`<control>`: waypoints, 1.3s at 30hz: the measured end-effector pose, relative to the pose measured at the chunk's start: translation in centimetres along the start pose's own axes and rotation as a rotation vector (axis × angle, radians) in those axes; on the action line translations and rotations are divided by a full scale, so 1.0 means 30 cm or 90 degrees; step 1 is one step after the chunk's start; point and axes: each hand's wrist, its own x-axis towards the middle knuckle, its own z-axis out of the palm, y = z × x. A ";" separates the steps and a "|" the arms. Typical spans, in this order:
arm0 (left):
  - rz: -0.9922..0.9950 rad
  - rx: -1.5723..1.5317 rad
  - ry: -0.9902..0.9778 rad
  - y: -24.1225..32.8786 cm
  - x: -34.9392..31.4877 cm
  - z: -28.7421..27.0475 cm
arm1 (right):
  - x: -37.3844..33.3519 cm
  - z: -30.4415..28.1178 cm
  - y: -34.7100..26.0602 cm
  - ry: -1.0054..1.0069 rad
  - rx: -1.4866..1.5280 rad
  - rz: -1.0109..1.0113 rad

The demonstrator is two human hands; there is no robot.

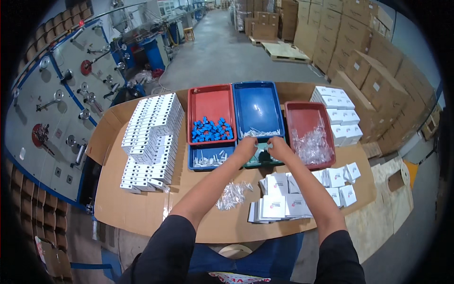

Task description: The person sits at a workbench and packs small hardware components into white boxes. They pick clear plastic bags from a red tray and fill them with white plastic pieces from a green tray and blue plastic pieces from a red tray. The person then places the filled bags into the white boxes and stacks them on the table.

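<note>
Both hands meet over a small green tray (261, 164), below the blue tray of white pieces. My left hand (246, 147) is pinched at the tray's left side, and my right hand (280, 147) is pinched at its right. Something small and pale seems to be between the fingertips, too small to name. White slender pieces (260, 133) lie along the near edge of the large blue tray (255, 106). The red tray (326, 118) to the right holds a heap of clear plastic pieces (312, 146).
Blue clips (210, 130) fill part of another red tray (210, 102); below it a blue tray holds white and grey pins (210, 160). White boxes (153, 128) stand stacked at left, more (338, 113) at far right. Small clear packets (233, 195) and white cartons (283, 199) lie nearer me.
</note>
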 end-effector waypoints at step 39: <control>0.049 -0.078 0.022 0.081 -0.008 0.061 | -0.016 -0.039 0.024 -0.104 0.136 0.127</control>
